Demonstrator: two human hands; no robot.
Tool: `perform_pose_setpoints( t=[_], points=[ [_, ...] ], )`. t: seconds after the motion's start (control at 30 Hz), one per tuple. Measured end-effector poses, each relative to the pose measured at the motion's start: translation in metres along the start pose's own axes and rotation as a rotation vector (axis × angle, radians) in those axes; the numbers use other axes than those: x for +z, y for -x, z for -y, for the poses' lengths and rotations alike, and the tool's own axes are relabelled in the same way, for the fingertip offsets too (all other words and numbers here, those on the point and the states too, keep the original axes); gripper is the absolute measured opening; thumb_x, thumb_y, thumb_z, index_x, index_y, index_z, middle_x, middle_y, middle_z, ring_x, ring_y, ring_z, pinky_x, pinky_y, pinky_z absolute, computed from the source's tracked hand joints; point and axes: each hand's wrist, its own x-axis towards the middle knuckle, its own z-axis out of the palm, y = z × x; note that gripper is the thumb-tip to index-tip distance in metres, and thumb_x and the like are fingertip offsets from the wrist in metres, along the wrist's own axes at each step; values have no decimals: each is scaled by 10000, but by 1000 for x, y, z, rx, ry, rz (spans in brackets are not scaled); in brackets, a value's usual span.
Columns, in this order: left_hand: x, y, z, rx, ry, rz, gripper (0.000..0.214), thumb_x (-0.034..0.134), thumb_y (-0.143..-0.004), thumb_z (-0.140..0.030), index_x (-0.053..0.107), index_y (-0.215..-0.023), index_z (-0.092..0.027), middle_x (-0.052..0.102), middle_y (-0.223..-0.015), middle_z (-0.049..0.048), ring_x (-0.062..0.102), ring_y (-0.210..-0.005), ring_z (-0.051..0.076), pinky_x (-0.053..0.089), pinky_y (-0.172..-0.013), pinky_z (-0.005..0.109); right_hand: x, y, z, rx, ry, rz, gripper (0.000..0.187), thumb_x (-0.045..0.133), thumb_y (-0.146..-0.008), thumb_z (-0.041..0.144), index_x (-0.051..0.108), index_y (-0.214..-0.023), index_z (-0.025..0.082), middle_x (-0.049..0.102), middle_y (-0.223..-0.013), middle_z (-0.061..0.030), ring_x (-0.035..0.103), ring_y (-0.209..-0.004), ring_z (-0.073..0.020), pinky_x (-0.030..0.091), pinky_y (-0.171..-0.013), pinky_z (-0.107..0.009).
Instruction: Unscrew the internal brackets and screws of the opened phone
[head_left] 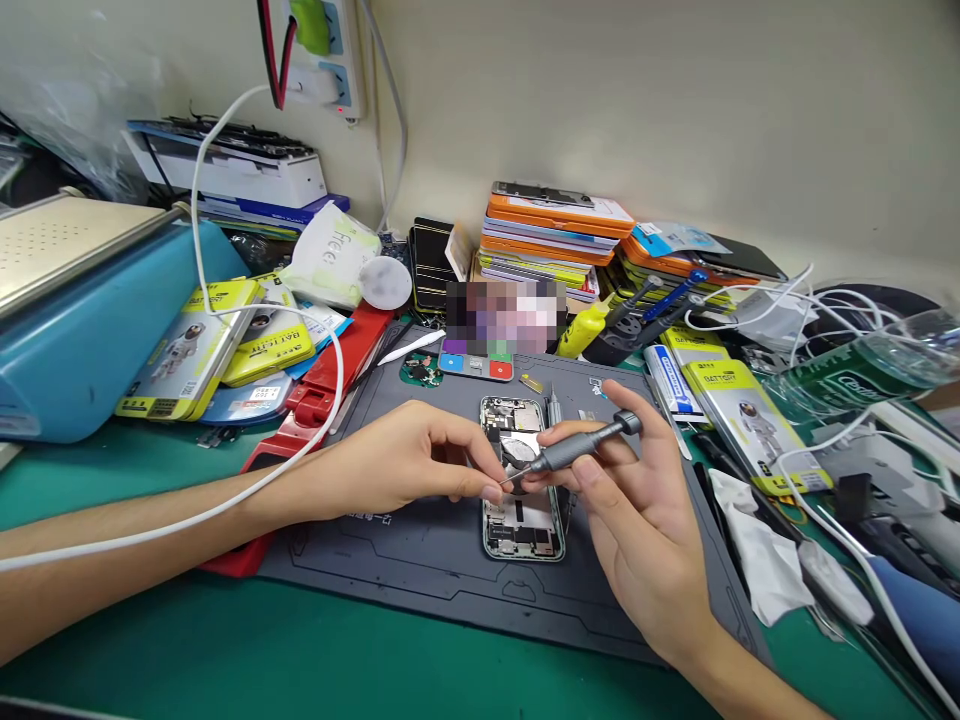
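Note:
A dark grey precision screwdriver (576, 449) is gripped by my right hand (649, 515), its thin shaft pointing left and slightly down. At the shaft's tip, my left hand (424, 455) pinches thumb and forefinger together; whatever is between them is too small to make out. Below both hands lies an opened smartphone (523, 535), its inner parts exposed and its middle partly covered by my fingers. The phone rests on a dark grey work mat (420, 565). A second slim screwdriver (554, 408) lies beside the phone's upper right edge.
A white cable (270, 470) crosses over my left forearm. A red tool (319, 390) and battery boxes (184, 345) lie left. A colored tray (476, 367) and a small green circuit board (421, 369) sit behind the phone. Rightward are a tool holder (611, 345) and a green bottle (862, 365).

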Motion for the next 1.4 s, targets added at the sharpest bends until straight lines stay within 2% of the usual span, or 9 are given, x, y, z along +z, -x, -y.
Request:
perform_pose_setpoints(
  t=[0.57, 0.73, 0.93, 1.2, 1.4],
  points=[
    [0, -3, -2, 7, 13, -9, 121, 784, -970, -246, 870, -1026, -182, 870, -1002, 1, 788, -918, 148, 553, -785, 183, 3, 3, 1, -75, 89, -33, 455, 612, -1095, 276, 451, -1505, 388, 756, -1152, -53, 773, -986, -215, 707, -795, -388],
    [0, -1, -1, -2, -3, -4, 126, 785, -971, -260, 868, -1028, -184, 870, -1015, 5, 791, -951, 158, 555, -820, 191, 1, 0, 1, -40, 53, -7, 475, 619, -1087, 266, 446, -1513, 386, 753, -1136, -44, 772, -936, -200, 709, -785, -378],
    [1, -2, -1, 10, 0, -8, 138, 780, -975, -278, 856, -1046, -187, 864, -1036, 14, 787, -976, 173, 557, -832, 208, 3, 2, 1, -67, 80, -33, 453, 610, -1092, 265, 461, -1496, 404, 750, -1161, -43, 778, -932, -206, 710, -792, -400],
    [1, -2, 0, 8, -20, -18, 141, 792, -968, -293, 851, -1035, -184, 856, -1001, 8, 758, -887, 147, 527, -769, 198, 6, 5, 2, -100, 83, -33, 457, 621, -1087, 220, 488, -1483, 406, 749, -1156, -34, 783, -886, -177, 707, -795, -360],
    [-1, -1, 3, 3, -35, -13, 173, 778, -984, -333, 860, -1052, -197, 849, -989, 12, 721, -812, 136, 502, -675, 193, 5, 4, 1, -120, 100, -36, 462, 608, -1095, 230, 477, -1501, 410, 754, -1161, -34, 776, -932, -175, 701, -842, -361]
  ],
)
